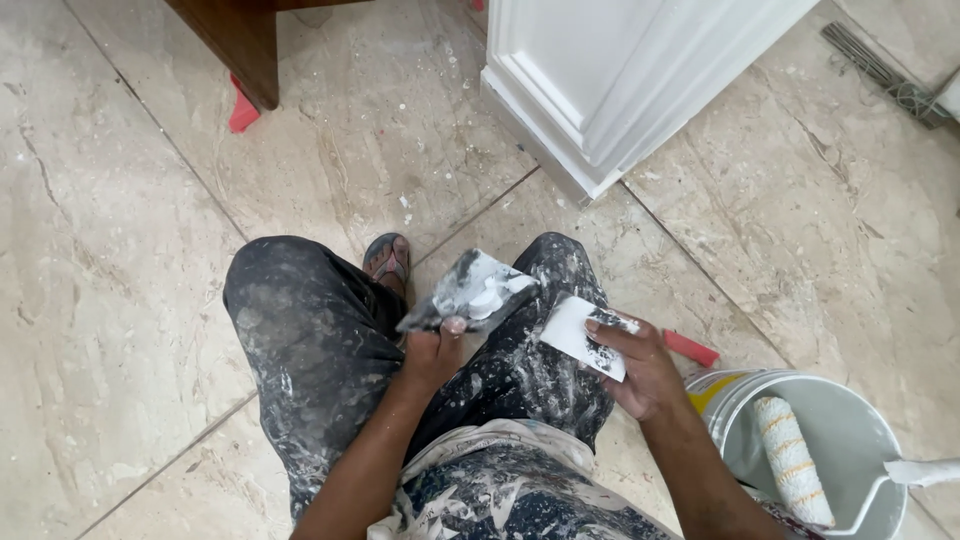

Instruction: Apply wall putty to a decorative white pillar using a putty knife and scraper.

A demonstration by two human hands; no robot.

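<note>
White putty: heaped on the hawk [470, 292], pinched in your left hand [432, 355]; tilt it and it slides.
Scraper [583, 337]: your right hand [645, 375] grips it; drips threaten the floor [120, 300].
Bucket [850, 440]: at 4 o'clock, elbow could tip it.

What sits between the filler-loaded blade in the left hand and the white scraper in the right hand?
Nothing held: in the head view, only the paint-spattered trouser knee shows between the filler-loaded blade in the left hand and the white scraper in the right hand.

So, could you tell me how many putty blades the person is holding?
2: a putty-smeared blade gripped in the left hand above the knees, and a white blade in the right hand beside the bucket. None seems hidden.
</note>
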